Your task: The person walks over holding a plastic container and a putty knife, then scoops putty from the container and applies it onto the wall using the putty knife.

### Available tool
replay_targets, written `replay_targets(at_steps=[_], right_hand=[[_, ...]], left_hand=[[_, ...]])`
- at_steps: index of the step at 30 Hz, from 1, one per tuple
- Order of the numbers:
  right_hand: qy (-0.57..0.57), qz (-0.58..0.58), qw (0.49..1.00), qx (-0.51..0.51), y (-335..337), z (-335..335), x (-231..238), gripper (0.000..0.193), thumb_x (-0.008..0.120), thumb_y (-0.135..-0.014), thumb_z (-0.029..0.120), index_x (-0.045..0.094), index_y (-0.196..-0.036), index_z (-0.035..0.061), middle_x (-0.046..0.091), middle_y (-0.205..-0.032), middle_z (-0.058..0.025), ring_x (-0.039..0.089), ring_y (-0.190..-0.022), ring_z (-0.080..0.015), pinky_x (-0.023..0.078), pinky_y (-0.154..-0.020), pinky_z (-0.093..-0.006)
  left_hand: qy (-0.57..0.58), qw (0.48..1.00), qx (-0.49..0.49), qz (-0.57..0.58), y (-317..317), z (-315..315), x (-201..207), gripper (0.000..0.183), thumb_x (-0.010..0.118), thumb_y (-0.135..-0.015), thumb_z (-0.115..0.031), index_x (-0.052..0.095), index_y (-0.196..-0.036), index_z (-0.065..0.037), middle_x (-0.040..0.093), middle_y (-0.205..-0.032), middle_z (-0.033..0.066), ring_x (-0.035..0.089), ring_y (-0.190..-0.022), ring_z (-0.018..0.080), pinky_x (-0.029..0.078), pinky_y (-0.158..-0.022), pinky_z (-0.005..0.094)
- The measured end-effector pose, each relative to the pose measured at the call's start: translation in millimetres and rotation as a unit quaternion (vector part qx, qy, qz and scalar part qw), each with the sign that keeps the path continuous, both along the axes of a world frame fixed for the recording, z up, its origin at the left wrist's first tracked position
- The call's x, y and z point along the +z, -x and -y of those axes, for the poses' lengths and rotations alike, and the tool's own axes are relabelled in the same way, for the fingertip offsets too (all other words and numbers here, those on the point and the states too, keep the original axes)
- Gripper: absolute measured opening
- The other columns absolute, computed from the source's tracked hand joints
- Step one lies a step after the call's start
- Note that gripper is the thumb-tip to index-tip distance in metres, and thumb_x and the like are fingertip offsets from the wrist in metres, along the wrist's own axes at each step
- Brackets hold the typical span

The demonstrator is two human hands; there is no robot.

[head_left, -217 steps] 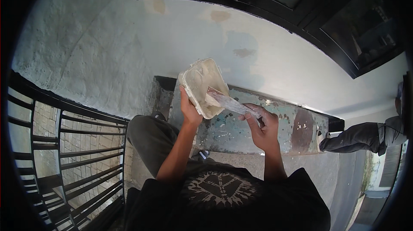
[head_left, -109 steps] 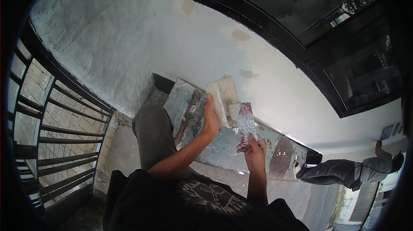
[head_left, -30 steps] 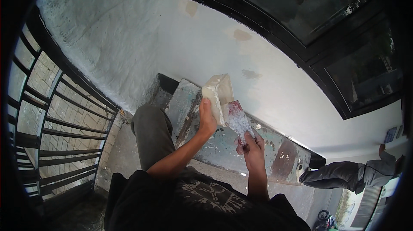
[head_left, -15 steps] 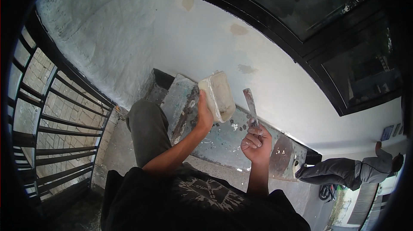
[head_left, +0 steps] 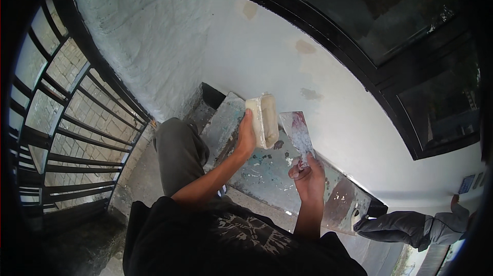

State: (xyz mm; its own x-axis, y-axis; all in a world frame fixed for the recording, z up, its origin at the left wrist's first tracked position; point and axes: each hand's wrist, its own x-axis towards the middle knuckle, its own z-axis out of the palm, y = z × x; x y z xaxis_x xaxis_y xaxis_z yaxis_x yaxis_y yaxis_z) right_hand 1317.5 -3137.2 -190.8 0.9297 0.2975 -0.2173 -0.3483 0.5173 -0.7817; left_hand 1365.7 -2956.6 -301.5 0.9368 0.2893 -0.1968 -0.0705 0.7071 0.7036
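My left hand [head_left: 247,137] grips a pale rectangular plastic tub [head_left: 262,122] by its near side, thumb along the wall. The tub is tipped, its opening turned to the right, and its rim and inside are smeared with whitish paste. To its right, my right hand [head_left: 310,178] is closed round the handle of a putty knife [head_left: 298,134]. The broad blade points up with its flat face showing, streaked with white and dark red. A small gap separates blade and tub. Most of the knife's handle is hidden by my fingers.
Ahead rises a white wall [head_left: 267,55] with several beige filler patches, below a black-framed window [head_left: 390,75]. A paint-spotted ledge [head_left: 257,173] runs along its foot. Black railings [head_left: 87,137] stand at the left. Another person [head_left: 411,224] reaches toward the wall at far right.
The putty knife has turned from nearly edge-on to flat face showing, as my right wrist rotated. The tub has tilted further to the right. My view has shifted slightly.
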Motion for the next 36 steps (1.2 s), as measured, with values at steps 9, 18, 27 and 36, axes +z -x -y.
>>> replay_targets(at_steps=[9,18,27,36], right_hand=[[-0.081,-0.064,0.992,0.067,-18,-37,-22,0.022,0.051,-0.093,0.010,0.056,-0.111,-0.0016,0.066,-0.097,-0.0184,0.066,-0.085,-0.0291,0.055,-0.079,-0.0458],[-0.065,-0.023,0.986,0.155,-14,-65,-38,0.025,0.046,-0.094,0.007,0.053,-0.118,0.0002,0.064,-0.098,-0.0145,0.064,-0.092,-0.0281,0.053,-0.085,-0.0459],[-0.073,-0.049,0.990,0.115,-10,-63,-52,0.027,0.045,-0.099,0.017,0.050,-0.121,0.0010,0.063,-0.094,-0.0131,0.063,-0.086,-0.0254,0.053,-0.079,-0.0444],[-0.041,-0.024,0.998,-0.039,-22,-38,-94,0.041,0.032,-0.104,0.037,0.052,-0.119,0.0038,0.063,-0.094,-0.0124,0.061,-0.087,-0.0256,0.050,-0.085,-0.0481]], left_hand=[[-0.028,0.976,0.211,0.034,28,-93,1,0.063,0.032,-0.100,-0.052,0.036,-0.142,-0.004,0.047,-0.136,0.0104,0.048,-0.122,0.0253,0.036,-0.106,0.0382],[-0.052,0.920,0.373,0.106,71,-180,85,0.062,0.029,-0.101,-0.051,0.033,-0.143,-0.005,0.042,-0.141,0.0117,0.041,-0.130,0.0270,0.031,-0.109,0.0393],[-0.034,0.910,0.362,0.200,29,-186,154,0.057,0.029,-0.100,-0.050,0.037,-0.142,-0.012,0.043,-0.141,0.0069,0.042,-0.129,0.0272,0.035,-0.108,0.0436],[0.082,0.942,0.284,0.162,-36,-157,105,0.056,0.034,-0.097,-0.051,0.043,-0.137,-0.013,0.050,-0.133,0.0058,0.050,-0.122,0.0266,0.045,-0.098,0.0445]])
